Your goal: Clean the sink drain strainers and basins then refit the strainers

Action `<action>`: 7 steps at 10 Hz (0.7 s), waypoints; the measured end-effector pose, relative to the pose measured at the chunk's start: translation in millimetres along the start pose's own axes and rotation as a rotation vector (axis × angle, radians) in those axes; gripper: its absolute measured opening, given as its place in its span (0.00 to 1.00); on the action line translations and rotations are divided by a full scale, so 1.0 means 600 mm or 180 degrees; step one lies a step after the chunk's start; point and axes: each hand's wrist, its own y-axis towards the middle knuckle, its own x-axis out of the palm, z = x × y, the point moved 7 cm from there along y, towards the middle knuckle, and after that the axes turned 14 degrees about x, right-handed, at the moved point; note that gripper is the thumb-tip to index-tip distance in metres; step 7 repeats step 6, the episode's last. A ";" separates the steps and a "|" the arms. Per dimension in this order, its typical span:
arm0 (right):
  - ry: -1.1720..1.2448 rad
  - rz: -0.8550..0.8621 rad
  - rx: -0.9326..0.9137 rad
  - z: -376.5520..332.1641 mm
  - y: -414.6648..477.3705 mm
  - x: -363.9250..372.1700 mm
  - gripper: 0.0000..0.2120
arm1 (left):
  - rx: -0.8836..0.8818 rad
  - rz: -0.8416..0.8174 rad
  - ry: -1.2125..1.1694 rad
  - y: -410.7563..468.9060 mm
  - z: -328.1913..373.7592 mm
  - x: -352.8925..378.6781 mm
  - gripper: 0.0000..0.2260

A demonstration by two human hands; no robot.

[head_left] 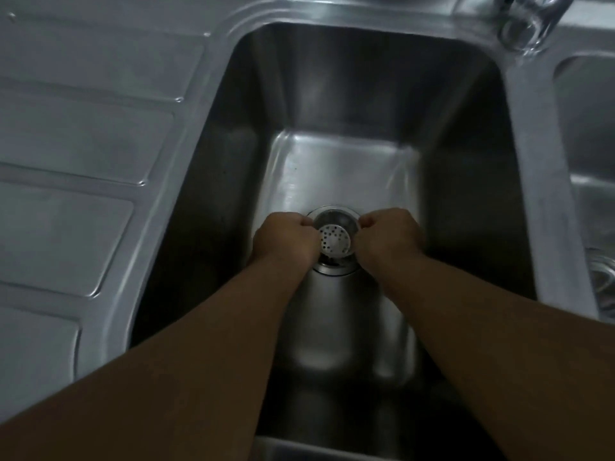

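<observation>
Steel basin (pixel 332 111): centre frame, strainer (pixel 334 240) in its drain.
Left hand (pixel 286 241): curled, gripping strainer's left rim.
Right hand (pixel 389 237): gripping right rim, equally near.
Next: probably lifting straight up.

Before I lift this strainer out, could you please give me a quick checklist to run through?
1. Both hands on strainer: ok; left hand and right hand grip opposite sides.
2. Strainer loose in drain: cannot tell.
3. Nothing above it blocking the lift: ok.
4. Faucet off: cannot tell, blurred.
5. Second strainer seated in right basin: cannot tell, cut off.
</observation>
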 end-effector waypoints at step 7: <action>-0.1347 0.0296 -0.0990 0.018 -0.068 -0.002 0.17 | 0.1174 -0.1017 0.3075 -0.054 0.030 0.006 0.28</action>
